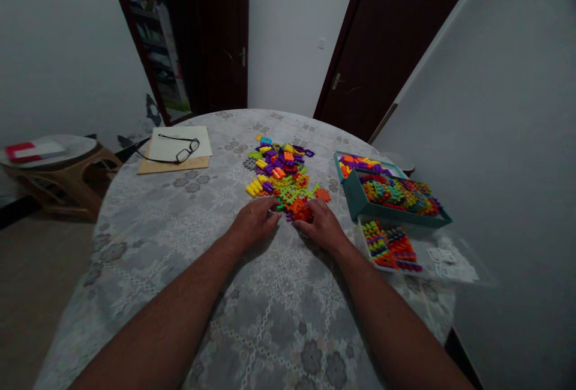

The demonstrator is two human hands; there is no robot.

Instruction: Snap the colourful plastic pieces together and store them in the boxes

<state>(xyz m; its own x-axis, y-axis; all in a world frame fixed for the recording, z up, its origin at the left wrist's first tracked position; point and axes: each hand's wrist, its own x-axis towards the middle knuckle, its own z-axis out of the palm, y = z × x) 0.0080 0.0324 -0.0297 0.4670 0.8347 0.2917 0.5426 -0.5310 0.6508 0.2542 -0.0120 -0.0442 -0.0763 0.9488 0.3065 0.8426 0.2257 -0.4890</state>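
A loose pile of colourful interlocking plastic building pieces [281, 168] lies on the table in front of me. At its near left edge, my left hand [254, 222] is curled, with a small green building piece [280, 206] at its thumb and fingertips. My right hand [323, 226] closes its thumb and fingers on the side of some orange-red building pieces [300, 209], partly covered by the fingers. Between and beyond the hands, lime-green flat pieces [288, 194] lie in the pile. A single orange piece [323, 194] rests just past my right hand.
To the right stand a teal box [396, 213] and its lid [341, 165], both holding sorted pieces. Nearer, a clear plastic tray [363, 243] holds more. Black glasses [183, 155] rest on papers [202, 141] at the left. A patterned cloth covers the round table [180, 228].
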